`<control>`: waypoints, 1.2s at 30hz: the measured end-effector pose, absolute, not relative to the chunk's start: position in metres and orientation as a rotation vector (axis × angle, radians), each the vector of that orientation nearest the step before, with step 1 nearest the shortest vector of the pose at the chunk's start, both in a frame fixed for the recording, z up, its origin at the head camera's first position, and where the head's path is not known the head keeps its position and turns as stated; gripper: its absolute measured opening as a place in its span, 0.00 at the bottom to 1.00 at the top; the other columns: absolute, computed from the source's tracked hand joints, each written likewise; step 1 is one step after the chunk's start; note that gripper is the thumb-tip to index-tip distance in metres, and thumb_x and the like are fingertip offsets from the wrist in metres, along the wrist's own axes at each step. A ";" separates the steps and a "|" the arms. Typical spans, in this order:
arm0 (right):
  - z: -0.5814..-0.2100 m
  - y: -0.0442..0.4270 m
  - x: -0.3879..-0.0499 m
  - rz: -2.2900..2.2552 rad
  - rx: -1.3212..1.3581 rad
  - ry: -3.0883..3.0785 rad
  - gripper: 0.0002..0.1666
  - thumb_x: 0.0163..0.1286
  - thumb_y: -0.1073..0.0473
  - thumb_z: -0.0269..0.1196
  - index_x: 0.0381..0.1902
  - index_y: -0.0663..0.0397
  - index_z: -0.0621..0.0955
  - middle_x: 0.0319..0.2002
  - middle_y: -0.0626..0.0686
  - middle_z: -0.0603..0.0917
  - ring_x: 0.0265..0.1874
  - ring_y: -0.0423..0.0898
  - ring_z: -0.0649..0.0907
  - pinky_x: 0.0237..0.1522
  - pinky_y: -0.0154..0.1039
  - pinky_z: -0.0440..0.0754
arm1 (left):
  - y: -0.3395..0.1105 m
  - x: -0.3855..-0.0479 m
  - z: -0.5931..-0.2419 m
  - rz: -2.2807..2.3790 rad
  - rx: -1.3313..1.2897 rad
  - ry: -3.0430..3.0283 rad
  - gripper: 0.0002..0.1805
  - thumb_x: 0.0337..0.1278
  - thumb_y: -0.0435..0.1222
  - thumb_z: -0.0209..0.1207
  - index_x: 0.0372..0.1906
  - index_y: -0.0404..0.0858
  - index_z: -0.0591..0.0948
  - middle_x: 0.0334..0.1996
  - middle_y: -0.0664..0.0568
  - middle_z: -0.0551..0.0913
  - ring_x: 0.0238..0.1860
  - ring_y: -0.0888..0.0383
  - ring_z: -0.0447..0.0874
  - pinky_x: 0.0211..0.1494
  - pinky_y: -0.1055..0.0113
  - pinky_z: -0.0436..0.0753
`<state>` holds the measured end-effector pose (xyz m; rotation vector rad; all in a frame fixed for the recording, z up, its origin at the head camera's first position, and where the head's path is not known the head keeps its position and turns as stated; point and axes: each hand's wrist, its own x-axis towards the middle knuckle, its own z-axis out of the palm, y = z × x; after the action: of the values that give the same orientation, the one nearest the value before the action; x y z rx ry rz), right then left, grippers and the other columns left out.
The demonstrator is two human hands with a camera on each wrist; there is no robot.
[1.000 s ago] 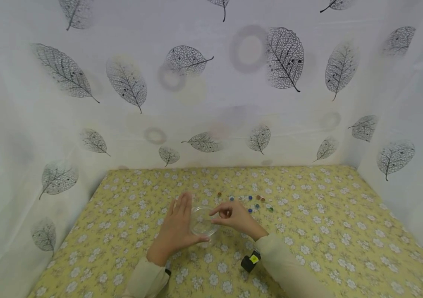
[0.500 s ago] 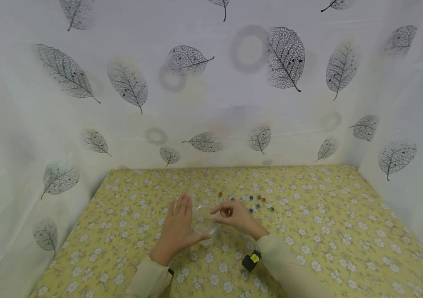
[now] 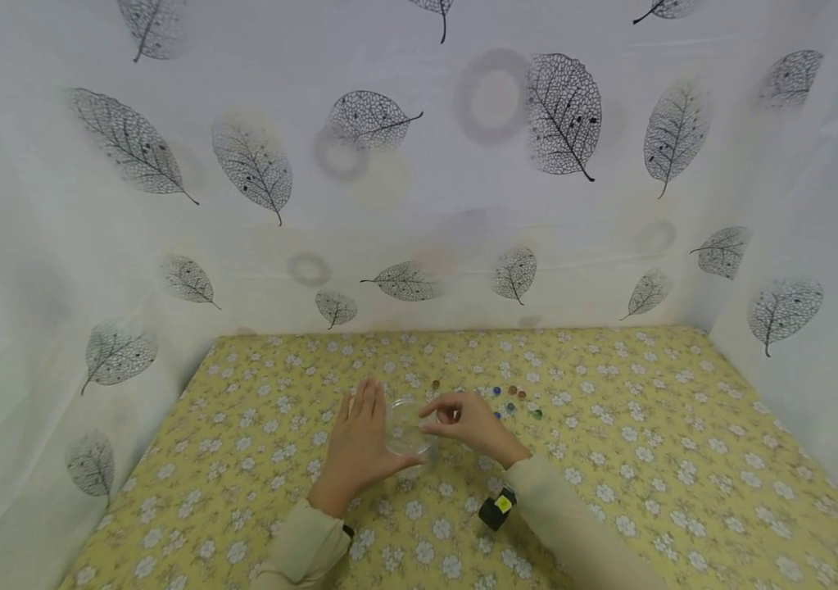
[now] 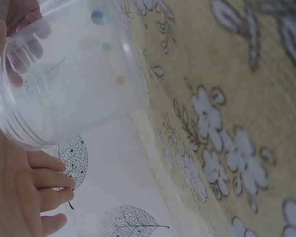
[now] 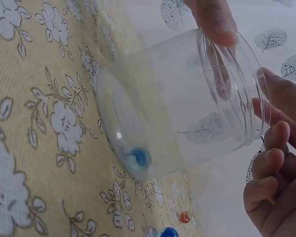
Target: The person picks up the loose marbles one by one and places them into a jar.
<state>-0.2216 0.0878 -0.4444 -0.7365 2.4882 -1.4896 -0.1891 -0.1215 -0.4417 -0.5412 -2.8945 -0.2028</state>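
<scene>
Clear jar point(image 3: 404, 427) stands upright on the bench point(image 3: 610, 475), low centre of head view. Left hand point(image 3: 360, 442): fingers straight, thumb spread, against the jar. Right hand point(image 3: 468, 422): fingers curled at the rim, can't tell if pinching. Last second: jar and hands slide slightly up-frame. I read a small reposition, nothing more; loose marbles point(image 3: 510, 407) right of centre stay put. Blue marble point(image 5: 138, 159), lower left of right wrist view, shows through the jar; inside or behind, can't tell.
</scene>
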 end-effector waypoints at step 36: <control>-0.416 0.190 -0.230 -1.584 -0.607 2.664 0.17 0.60 0.55 0.67 0.46 0.53 0.84 0.22 0.48 0.73 0.18 0.40 0.67 0.23 0.36 0.72 | -0.120 -0.186 -0.442 -0.272 -0.505 -2.929 0.64 0.40 0.73 0.53 0.71 0.27 0.56 0.73 0.35 0.50 0.74 0.42 0.49 0.75 0.45 0.52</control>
<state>-0.2300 0.1901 -0.4158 -0.6065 2.6640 -1.5838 -0.1865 -0.1195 -0.4417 -0.5055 -2.9289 -0.2716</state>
